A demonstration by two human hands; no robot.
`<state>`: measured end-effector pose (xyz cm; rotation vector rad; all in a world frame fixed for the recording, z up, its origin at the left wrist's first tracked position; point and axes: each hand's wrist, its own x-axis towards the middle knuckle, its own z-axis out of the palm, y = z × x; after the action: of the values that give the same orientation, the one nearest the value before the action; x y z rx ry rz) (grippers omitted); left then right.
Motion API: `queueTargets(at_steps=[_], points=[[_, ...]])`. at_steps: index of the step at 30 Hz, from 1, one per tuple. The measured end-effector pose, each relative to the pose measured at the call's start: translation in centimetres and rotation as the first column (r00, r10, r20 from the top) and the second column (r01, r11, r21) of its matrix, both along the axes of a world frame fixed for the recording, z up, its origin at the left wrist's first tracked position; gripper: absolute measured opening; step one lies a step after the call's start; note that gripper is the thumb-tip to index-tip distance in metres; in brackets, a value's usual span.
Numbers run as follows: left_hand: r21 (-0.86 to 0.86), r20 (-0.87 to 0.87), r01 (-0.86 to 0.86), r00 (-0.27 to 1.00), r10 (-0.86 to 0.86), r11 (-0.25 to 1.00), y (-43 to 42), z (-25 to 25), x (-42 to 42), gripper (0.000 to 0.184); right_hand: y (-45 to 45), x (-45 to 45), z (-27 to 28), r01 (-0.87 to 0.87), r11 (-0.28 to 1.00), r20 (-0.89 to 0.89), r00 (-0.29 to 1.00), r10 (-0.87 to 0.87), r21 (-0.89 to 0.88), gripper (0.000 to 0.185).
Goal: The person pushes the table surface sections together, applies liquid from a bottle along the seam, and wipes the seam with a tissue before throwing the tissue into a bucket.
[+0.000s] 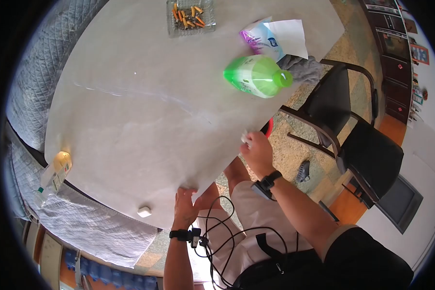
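My right hand [257,153] is closed on a crumpled white tissue [246,138] beside the right edge of the grey table [145,111]. My left hand [183,205] rests at the table's near edge, thumb held apart from loosely bent fingers, with nothing seen in it. A small white block-like object [144,211] lies to its left. Farther up the table stands a green-capped bottle [256,76] of green liquid. Behind it are a pack of tissues [263,38] with a white sheet sticking out and a grey cloth [302,69].
A glass ashtray [191,30] with several cigarette butts sits at the far edge. A clear bottle with yellowish contents [57,176] is at the left edge. Black chairs [367,152] stand to the right, and a quilted sofa [106,232] borders the left. Black cables [232,232] hang over my lap.
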<state>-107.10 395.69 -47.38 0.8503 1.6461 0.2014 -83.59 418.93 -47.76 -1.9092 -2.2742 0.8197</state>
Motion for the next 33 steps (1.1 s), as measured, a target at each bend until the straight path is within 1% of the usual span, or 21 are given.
queueTargets(at_steps=[1, 3, 5, 6, 7, 9, 11, 13, 15, 17, 19, 21, 22, 24, 25, 26, 27, 29, 31, 32, 33], points=[[0.002, 0.011, -0.007, 1.000, 0.007, 1.000, 0.0, -0.1, 0.1, 0.037, -0.8, 1.2, 0.5, 0.128, 0.983, 0.172, 0.979, -0.105, -0.132, 0.018], [-0.004, 0.019, -0.004, 1.000, 0.004, 1.000, 0.0, 0.0, 0.2, 0.037, -1.8, 2.9, 0.8, 0.159, 0.979, 0.223, 0.966, -0.129, -0.124, 0.017], [-0.006, 0.001, -0.015, 1.000, 0.015, 1.000, -0.3, -0.3, 0.1, 0.036, -1.4, 2.1, 0.7, 0.046, 0.999, 0.037, 0.998, -0.046, 0.011, 0.015], [0.057, -0.045, 0.041, 0.998, -0.038, 0.998, -0.7, -0.7, 0.3, 0.038, -0.3, 0.6, 0.6, 0.004, 0.998, -0.129, 0.992, 0.003, 0.057, 0.016], [0.111, -0.098, 0.099, 0.991, -0.088, 0.989, -1.1, -0.9, 0.4, 0.040, 0.4, -0.1, 0.0, -0.014, 0.998, -0.158, 0.987, 0.024, 0.063, 0.016], [0.039, -0.066, 0.062, 0.996, -0.060, 0.997, -1.3, -1.2, 0.7, 0.042, 1.6, -0.6, -1.5, -0.217, 0.969, -0.061, 0.972, 0.225, 0.118, 0.020], [-0.015, -0.046, 0.097, 0.994, -0.097, 0.995, 0.0, -0.3, 0.4, 0.042, 0.9, -0.2, -1.5, -0.086, 0.996, 0.074, 0.993, 0.088, -0.027, 0.023], [-0.078, -0.046, 0.083, 0.995, -0.087, 0.993, 0.7, 0.4, 0.4, 0.039, 0.9, -0.4, -0.7, -0.125, 0.992, 0.109, 0.987, 0.121, 0.029, 0.023], [-0.076, -0.058, 0.060, 0.996, -0.064, 0.995, 1.2, 0.9, 0.2, 0.041, 2.0, -3.1, 0.2, -0.154, 0.986, 0.018, 0.988, 0.153, 0.064, 0.024], [-0.127, -0.024, 0.064, 0.997, -0.068, 0.990, 1.9, 1.8, -0.1, 0.042, 3.7, -7.2, 1.1, -0.176, 0.976, -0.169, 0.966, 0.196, 0.128, 0.028], [-0.124, -0.045, 0.039, 0.998, -0.045, 0.992, 1.8, 1.7, 0.1, 0.043, 6.8, -12.0, 1.7, -0.294, 0.946, -0.160, 0.936, 0.314, 0.136, 0.031], [-0.136, -0.006, 0.035, 0.999, -0.036, 0.990, 1.7, 1.5, 0.0, 0.044, 9.7, -16.9, 1.2, -0.395, 0.889, -0.294, 0.842, 0.451, 0.233, 0.028], [-0.144, -0.007, 0.020, 1.000, -0.021, 0.989, 1.5, 1.3, 0.1, 0.047, 10.6, -19.4, 1.4, -0.416, 0.876, -0.298, 0.828, 0.475, 0.243, 0.028], [-0.162, 0.020, -0.029, 0.999, 0.032, 0.986, 2.0, 1.9, -0.9, 0.048, 12.4, -24.2, 2.5, -0.358, 0.925, -0.456, 0.807, 0.376, 0.129, 0.025], [-0.184, 0.056, -0.051, 0.997, 0.062, 0.982, 2.3, 1.9, -1.4, 0.048, 13.3, -26.2, 2.9, -0.377, 0.916, -0.452, 0.798, 0.398, 0.141, 0.025], [-0.142, -0.017, -0.042, 0.999, 0.040, 0.989, 3.1, 2.0, -1.9, 0.033, 14.1, -28.1, 3.3, -0.372, 0.926, -0.525, 0.776, 0.349, 0.065, 0.024], [-0.129, -0.012, -0.065, 0.998, 0.064, 0.989, 4.0, 2.0, -2.6, 0.033, 14.9, -29.9, 3.5, -0.373, 0.928, -0.589, 0.752, 0.294, -0.012, 0.022], [-0.004, -0.144, -0.286, 0.948, 0.283, 0.958, 6.6, 2.8, -5.3, 0.027, 16.9, -33.0, 1.9, -0.419, 0.908, -0.588, 0.728, 0.353, 0.027, 0.021], [0.102, -0.261, -0.362, 0.889, 0.377, 0.926, 9.6, 3.7, -10.1, 0.023, 18.6, -36.2, 0.0, -0.389, 0.921, -0.640, 0.715, 0.281, -0.030, 0.023], [0.126, -0.323, -0.389, 0.854, 0.409, 0.912, 10.8, 3.9, -12.6, 0.025, 19.4, -38.0, 0.3, -0.410, 0.912, -0.632, 0.714, 0.302, -0.028, 0.023], [0.194, -0.396, -0.418, 0.795, 0.460, 0.888, 11.6, 3.7, -14.8, 0.026, 20.0, -39.9, 1.0, -0.458, 0.879, -0.529, 0.718, 0.453, 0.131, 0.024]])
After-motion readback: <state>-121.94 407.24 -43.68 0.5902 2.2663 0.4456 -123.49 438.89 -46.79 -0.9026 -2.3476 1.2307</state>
